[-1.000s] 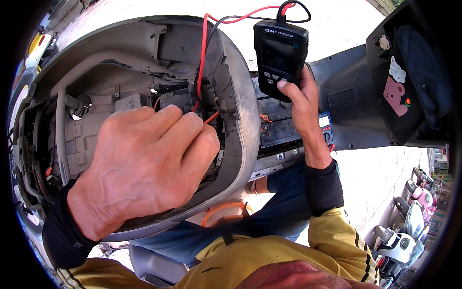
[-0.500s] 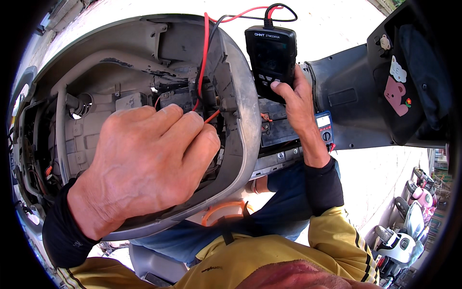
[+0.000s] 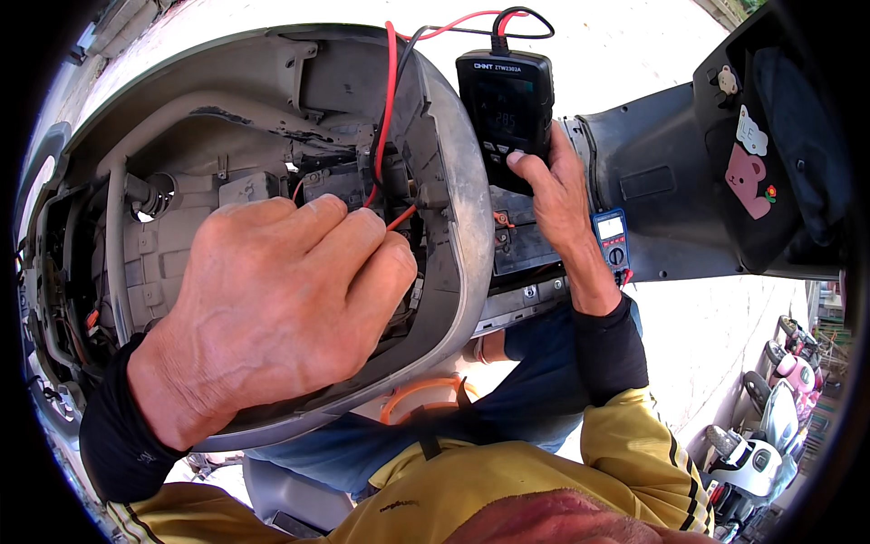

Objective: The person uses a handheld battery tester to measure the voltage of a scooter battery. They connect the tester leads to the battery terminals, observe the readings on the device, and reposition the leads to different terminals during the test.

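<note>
At left, the left hand (image 3: 281,295) is reaching over a scooter's exposed grey body shell (image 3: 469,240), its fingers curling inward; the tips are hidden, so whether they are gripping anything cannot be told. An orange wire (image 3: 401,217) is showing just beside the knuckles. A red lead (image 3: 391,72) and a black lead (image 3: 535,37) are running from inside the shell to a black handheld tester (image 3: 505,104), right of centre beside the shell's rim. The right hand (image 3: 553,195) is holding it by its lower end, fingers closing around it, thumb resting near the buttons. Farther right, a blue meter (image 3: 612,240) is lying near the wrist. The person appears to be taking a reading; the next move is probably calling for a steady left hand and eyes on the display.
</note>
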Motion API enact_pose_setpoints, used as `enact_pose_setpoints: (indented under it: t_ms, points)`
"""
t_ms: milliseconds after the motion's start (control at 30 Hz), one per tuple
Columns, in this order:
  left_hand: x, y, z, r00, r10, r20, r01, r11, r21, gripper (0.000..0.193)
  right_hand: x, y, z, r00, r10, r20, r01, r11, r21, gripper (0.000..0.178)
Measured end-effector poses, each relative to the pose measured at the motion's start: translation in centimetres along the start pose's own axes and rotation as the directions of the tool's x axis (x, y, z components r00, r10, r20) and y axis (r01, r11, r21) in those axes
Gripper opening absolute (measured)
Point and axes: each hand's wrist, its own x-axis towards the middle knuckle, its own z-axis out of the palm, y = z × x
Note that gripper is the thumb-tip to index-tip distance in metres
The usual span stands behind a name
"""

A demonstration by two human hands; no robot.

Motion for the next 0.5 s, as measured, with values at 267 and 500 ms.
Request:
enact_pose_setpoints:
  t_ms: [267,500]
  points:
    - [0.02,-0.07,0.0,1.0,0.001,0.015,-0.001,1.0,0.0,0.029,-0.09,-0.04,0.11,1.0,-0.012,-0.002,0.012,1.0,-0.004,0.045]
    - [0.02,-0.01,-0.2,1.0,0.0,0.02,0.0,1.0,0.002,0.03,-0.02,-0.03,0.23,1.0,0.0,0.014,0.0,1.0,0.004,0.044]
